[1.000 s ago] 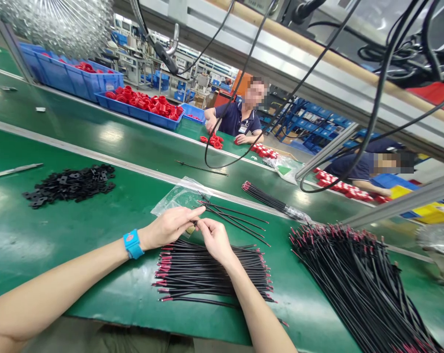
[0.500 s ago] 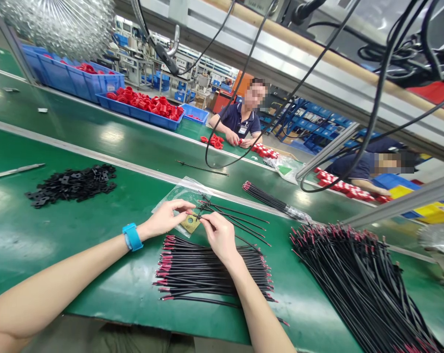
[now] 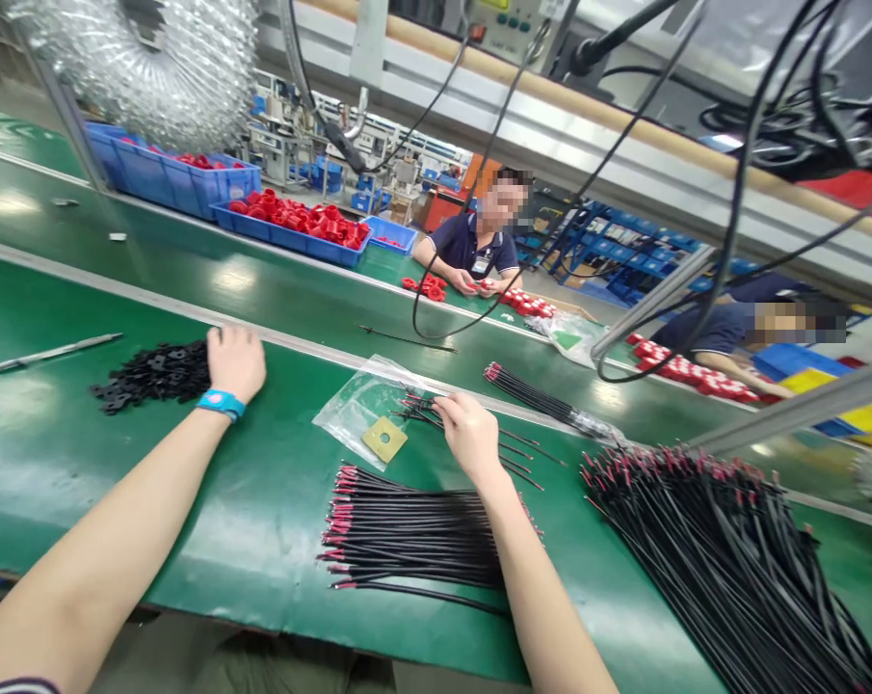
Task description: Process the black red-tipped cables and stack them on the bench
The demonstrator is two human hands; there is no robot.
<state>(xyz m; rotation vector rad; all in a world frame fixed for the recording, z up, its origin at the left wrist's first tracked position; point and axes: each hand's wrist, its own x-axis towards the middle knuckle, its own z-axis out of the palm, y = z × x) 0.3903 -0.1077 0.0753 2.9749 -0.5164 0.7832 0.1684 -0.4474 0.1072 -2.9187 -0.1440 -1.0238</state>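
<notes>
My left hand (image 3: 237,364), with a blue wristband, is at the right edge of a pile of small flat black plastic pieces (image 3: 150,374). Its fingers curl downward, and whatever they hold is hidden. My right hand (image 3: 470,432) pinches a black cable with red ends, above several cables with black pieces on them (image 3: 516,449). Left of that hand, a square yellow plate with a round hole (image 3: 384,440) lies on a clear plastic bag (image 3: 345,410). Below is a row of black cables with red ends (image 3: 413,540), partly behind my right forearm.
A large heap of black cables (image 3: 710,549) covers the right side. A smaller bundle (image 3: 533,393) lies near the metal strip, a pen (image 3: 56,353) at far left. Blue bins of red parts (image 3: 291,241) stand beyond. Two people work across the bench; loose wires hang overhead.
My left hand has left the cable by the yellow plate and moved left to the black pile. My right hand has shifted slightly up and right. The whole view has shifted a little.
</notes>
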